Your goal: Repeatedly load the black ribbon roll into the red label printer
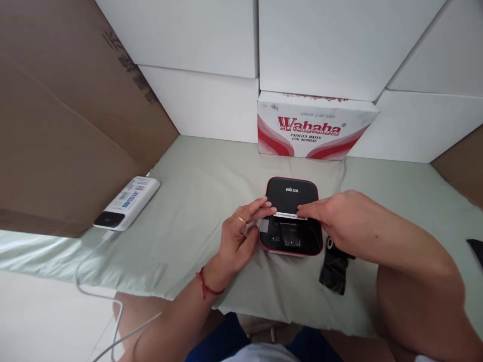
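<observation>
A small black device with a red rim [292,193] lies on the pale green cloth [204,191] in front of me. A narrow white strip [290,215] crosses its middle. My left hand [239,236], with a ring and a red wrist cord, pinches the strip's left end with fingers closed. My right hand [339,218] pinches the right end of the same strip. Both hands rest over the device's near half, which shows an open dark recess.
A black crumpled wrapper [334,269] lies right of the device. A white power bank [128,202] with a cable sits at the left. A Wahaha water carton [313,128], white boxes and brown cardboard [68,115] wall in the surface. A dark object [476,249] pokes in at the right edge.
</observation>
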Action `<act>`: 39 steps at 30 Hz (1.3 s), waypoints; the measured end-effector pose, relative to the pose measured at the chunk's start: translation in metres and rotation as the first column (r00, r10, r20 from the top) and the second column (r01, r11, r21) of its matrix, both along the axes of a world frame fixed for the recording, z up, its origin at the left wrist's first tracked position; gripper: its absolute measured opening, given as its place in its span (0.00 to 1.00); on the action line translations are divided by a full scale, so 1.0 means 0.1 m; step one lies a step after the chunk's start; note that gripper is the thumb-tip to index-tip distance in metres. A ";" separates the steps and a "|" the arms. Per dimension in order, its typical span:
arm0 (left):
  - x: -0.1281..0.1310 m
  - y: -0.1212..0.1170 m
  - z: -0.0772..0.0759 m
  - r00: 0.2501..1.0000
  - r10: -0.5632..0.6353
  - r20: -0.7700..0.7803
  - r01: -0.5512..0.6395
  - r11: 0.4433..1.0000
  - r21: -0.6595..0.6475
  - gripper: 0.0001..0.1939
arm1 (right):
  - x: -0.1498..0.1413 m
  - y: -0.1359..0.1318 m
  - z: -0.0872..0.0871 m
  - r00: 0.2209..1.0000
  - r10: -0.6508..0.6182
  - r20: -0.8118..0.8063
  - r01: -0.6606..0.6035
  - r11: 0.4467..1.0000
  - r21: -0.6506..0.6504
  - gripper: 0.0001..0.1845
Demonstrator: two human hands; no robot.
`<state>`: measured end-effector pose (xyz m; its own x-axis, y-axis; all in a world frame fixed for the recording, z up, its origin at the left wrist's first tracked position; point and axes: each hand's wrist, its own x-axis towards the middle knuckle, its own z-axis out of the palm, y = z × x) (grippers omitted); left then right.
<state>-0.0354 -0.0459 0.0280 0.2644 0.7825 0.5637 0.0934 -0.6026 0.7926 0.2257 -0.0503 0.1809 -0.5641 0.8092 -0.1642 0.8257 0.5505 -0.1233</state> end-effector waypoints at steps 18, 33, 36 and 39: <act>0.15 0.22 -0.08 0.876 -0.127 0.465 0.369 0.796 -0.479 0.53 | -0.16 -0.15 -0.08 0.984 0.084 -0.156 -0.055 0.982 0.183 0.09; 0.15 0.17 -0.17 0.870 -0.134 0.475 0.390 0.776 -0.496 0.51 | -0.03 -0.03 -0.04 0.978 -0.077 -0.193 0.119 0.968 0.220 0.14; 0.18 0.17 -0.21 0.869 -0.116 0.481 0.369 0.798 -0.476 0.44 | -0.08 0.03 0.03 0.966 -0.106 -0.238 0.168 0.951 0.261 0.14; 0.20 0.18 -0.22 0.848 -0.063 0.525 0.355 0.804 -0.477 0.39 | -0.12 0.01 0.20 0.926 -0.151 -0.347 0.281 0.888 0.364 0.14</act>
